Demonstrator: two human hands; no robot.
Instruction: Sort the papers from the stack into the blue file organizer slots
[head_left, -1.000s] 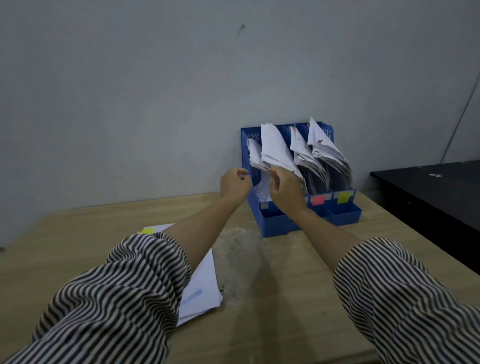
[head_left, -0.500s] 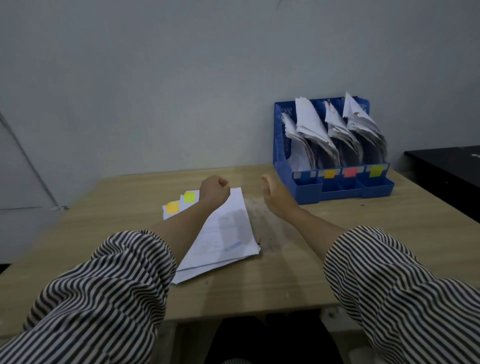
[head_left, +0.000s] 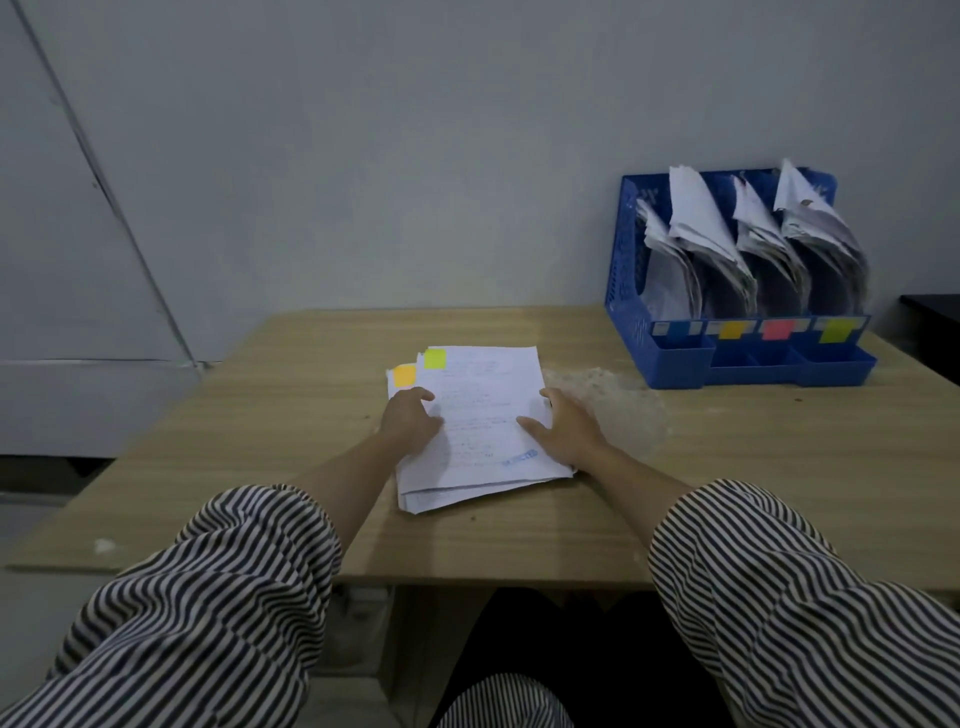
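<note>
A small stack of white papers (head_left: 480, 405) lies flat in the middle of the wooden table (head_left: 260, 415); its sheets carry a green and an orange sticky tab at the top left. My left hand (head_left: 410, 415) rests on the stack's left edge with its fingers spread over the top sheet. My right hand (head_left: 563, 428) rests on the right edge, thumb on the top sheet and fingers along the side. The blue file organizer (head_left: 628, 291) stands at the table's far right against the wall. Several of its slots hold bent papers and bear blue, orange, red and green labels.
A pale scuffed patch (head_left: 618, 405) marks the table between the stack and the organizer. A dark surface (head_left: 935, 317) shows at the far right edge. A grey wall stands behind the table, with a grey panel at the left.
Both hands left the organizer's slots, came back across the table and now lie on the stack. The view swung left, so the organizer sits at the right.
</note>
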